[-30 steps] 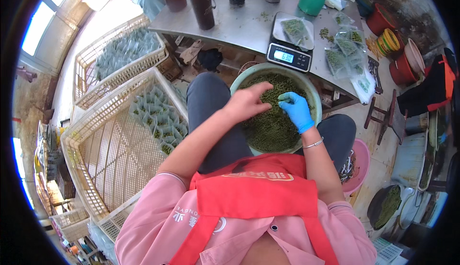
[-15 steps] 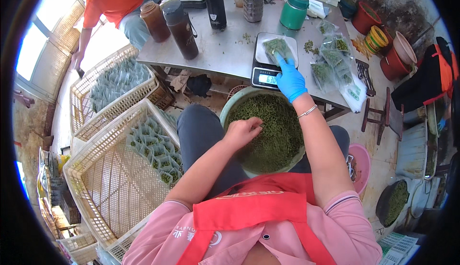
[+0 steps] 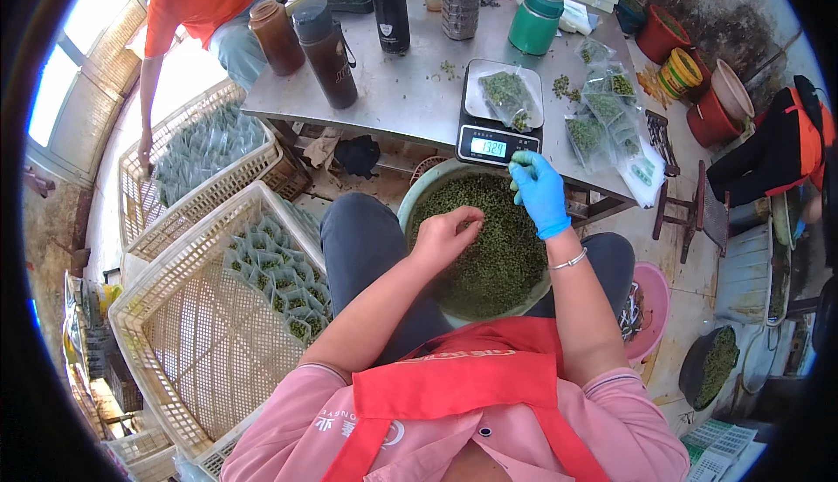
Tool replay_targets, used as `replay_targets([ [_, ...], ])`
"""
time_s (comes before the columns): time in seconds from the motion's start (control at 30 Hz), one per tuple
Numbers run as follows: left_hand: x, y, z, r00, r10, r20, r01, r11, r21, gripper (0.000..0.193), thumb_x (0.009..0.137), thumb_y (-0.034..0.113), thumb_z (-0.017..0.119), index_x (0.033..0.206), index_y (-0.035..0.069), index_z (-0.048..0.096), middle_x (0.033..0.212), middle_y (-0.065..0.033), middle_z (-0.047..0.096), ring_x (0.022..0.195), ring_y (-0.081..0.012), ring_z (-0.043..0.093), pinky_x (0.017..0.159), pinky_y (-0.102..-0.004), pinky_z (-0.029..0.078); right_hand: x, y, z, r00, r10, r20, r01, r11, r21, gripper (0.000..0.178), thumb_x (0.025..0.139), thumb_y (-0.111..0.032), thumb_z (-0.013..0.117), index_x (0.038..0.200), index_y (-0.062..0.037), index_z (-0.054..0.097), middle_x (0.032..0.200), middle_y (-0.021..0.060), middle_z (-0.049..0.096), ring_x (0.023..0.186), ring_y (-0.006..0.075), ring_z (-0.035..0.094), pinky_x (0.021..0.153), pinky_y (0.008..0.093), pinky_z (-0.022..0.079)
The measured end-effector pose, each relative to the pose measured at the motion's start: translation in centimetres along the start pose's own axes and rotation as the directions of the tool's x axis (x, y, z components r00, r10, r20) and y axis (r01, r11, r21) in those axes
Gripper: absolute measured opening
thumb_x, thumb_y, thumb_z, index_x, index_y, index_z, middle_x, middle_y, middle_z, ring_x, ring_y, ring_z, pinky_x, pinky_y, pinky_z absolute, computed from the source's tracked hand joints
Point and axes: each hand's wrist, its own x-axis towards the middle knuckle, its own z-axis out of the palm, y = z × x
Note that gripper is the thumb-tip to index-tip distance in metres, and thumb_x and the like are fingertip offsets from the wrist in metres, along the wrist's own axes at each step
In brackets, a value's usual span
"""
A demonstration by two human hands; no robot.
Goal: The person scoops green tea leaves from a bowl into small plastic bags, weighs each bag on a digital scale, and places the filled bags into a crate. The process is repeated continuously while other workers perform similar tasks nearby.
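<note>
A plastic basin (image 3: 408, 218) full of small round green berries or beans sits between my knees. My bare left hand (image 3: 447, 236) hovers above it with fingers curled together; whether anything is inside them is hidden. In a blue glove, my right hand (image 3: 539, 192) hangs over the basin's right rim, just in front of the scale, its fingers bent together. Green shows at its fingertips, too small to name. On the white pan of the digital scale (image 3: 497, 139) lies a clear bag (image 3: 506, 96) partly filled with green pieces, untouched by either hand.
Filled bags (image 3: 602, 120) lie right of the scale on the metal table (image 3: 401, 102). Bottles, including a green-lidded jar (image 3: 537, 18), stand farther back. Two crates (image 3: 188, 325) (image 3: 253, 168) of bags are at my left. A co-worker in orange (image 3: 196, 2) reaches into the far one.
My right hand has left the bag on the scale and drawn back toward the basin. The display reading has changed. The co-worker's lowered hand now reaches into the far crate.
</note>
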Motion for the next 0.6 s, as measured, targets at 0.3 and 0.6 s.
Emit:
replay_targets([
  [0.3, -0.1, -0.1, -0.2, 0.999, 0.019, 0.028, -0.021, 0.996, 0.083, 0.02, 0.086, 0.016, 0.063, 0.103, 0.006, 0.065, 0.08, -0.008, 0.069, 0.069, -0.0142, 0.068, 0.063, -0.0279, 0.053, 7.3, -1.6, 0.6, 0.959, -0.25, -0.132, 0.087, 0.706, -0.702, 0.025, 0.086, -0.029, 0.055, 0.104, -0.0113, 0.057, 0.08, 0.022, 0.064, 0.073, 0.0395, 0.062, 0.065, 0.0482, 0.048],
  [0.6, 0.1, 0.2, 0.0, 0.998, 0.056, -0.001, -0.056, 0.994, 0.091, 0.018, 0.086, 0.015, 0.063, 0.101, 0.007, 0.066, 0.078, -0.0077, 0.069, 0.066, -0.0149, 0.068, 0.062, -0.0285, 0.053, 2.6, 0.0, -0.3, 0.986, 0.108, -0.127, -0.063, 0.947, 0.316, 0.01, 0.091, -0.008, 0.054, 0.099, -0.0012, 0.051, 0.08, 0.0106, 0.063, 0.061, 0.0164, 0.064, 0.048, 0.0269, 0.051],
])
